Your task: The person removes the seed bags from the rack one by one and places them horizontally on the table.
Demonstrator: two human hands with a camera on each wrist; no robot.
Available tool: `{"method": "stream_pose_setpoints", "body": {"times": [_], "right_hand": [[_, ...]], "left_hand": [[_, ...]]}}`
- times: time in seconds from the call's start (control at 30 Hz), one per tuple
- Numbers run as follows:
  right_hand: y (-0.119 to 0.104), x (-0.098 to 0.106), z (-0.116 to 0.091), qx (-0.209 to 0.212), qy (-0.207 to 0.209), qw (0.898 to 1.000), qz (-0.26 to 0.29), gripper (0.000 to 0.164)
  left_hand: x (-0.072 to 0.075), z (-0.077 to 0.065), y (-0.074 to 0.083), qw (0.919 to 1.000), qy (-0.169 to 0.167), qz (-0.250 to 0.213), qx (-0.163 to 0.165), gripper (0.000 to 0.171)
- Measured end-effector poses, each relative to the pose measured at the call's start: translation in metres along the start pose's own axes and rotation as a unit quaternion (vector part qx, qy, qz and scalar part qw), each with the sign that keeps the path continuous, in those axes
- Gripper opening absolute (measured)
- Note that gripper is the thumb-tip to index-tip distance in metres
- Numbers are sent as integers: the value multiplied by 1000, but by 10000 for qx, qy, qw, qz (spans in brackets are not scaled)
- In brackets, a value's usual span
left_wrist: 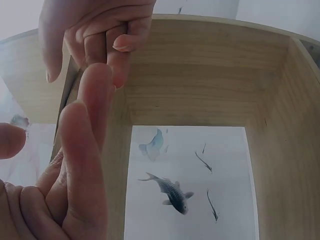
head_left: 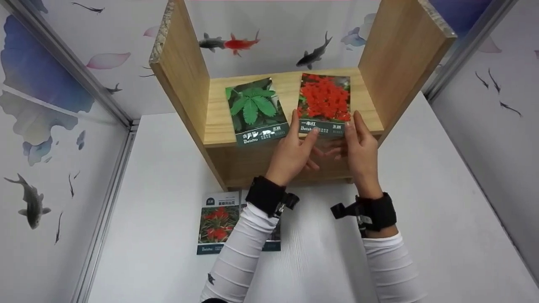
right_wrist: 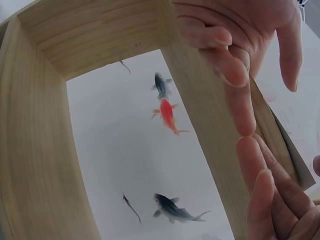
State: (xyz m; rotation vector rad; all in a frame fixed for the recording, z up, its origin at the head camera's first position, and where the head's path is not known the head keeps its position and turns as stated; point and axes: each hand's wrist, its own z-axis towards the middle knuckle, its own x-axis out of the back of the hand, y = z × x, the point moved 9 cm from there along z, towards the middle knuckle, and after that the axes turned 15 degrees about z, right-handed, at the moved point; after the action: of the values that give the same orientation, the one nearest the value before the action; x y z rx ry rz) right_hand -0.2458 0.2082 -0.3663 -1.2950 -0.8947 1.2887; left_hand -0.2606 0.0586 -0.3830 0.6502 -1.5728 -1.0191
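A flower seed packet [head_left: 324,99] with red blossoms lies on the wooden shelf [head_left: 290,84], its lower edge along the shelf's front. At its lower left corner, my left hand [head_left: 290,153] touches it with an extended index finger and thumb. My right hand [head_left: 362,149] touches the lower right corner in the same way. Below the packet, the other fingers of both hands meet in front of the shelf edge, as both wrist views show. Left of my hands lies a second seed packet [head_left: 254,107] with a green leaf, tilted and slightly past the shelf's front edge.
Tall wooden side panels [head_left: 185,63] flank the shelf. On the white table [head_left: 156,202], more seed packets [head_left: 217,223] lie in front of the unit, partly hidden by my left forearm. Walls with printed fish stand around.
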Motion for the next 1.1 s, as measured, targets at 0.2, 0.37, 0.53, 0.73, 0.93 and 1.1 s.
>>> {"method": "stream_pose_setpoints", "body": {"times": [0.2, 0.37, 0.53, 0.73, 0.93, 1.1], "right_hand": [[0, 0, -1, -29, 292, 9990, -336, 59], [-5, -2, -4, 71, 357, 9972, -659, 56], [-9, 0, -7, 99, 496, 9943, -942, 55], [-1, 3, -8, 116, 407, 9991, -63, 55], [16, 16, -4, 223, 569, 9967, 538, 53], [16, 17, -8, 309, 624, 9938, 866, 51]], "left_hand": [[-2, 1, -3, 10000, -20, 17, 84, 78], [-5, 0, -1, 9999, -44, -125, -48, 76], [-5, -2, 1, 9987, 95, -471, -157, 75], [1, -9, 3, 9966, 460, -630, -260, 67], [16, -30, 27, 9925, 910, -704, -407, 54], [20, -33, 30, 9903, 1117, -669, -494, 49]]}}
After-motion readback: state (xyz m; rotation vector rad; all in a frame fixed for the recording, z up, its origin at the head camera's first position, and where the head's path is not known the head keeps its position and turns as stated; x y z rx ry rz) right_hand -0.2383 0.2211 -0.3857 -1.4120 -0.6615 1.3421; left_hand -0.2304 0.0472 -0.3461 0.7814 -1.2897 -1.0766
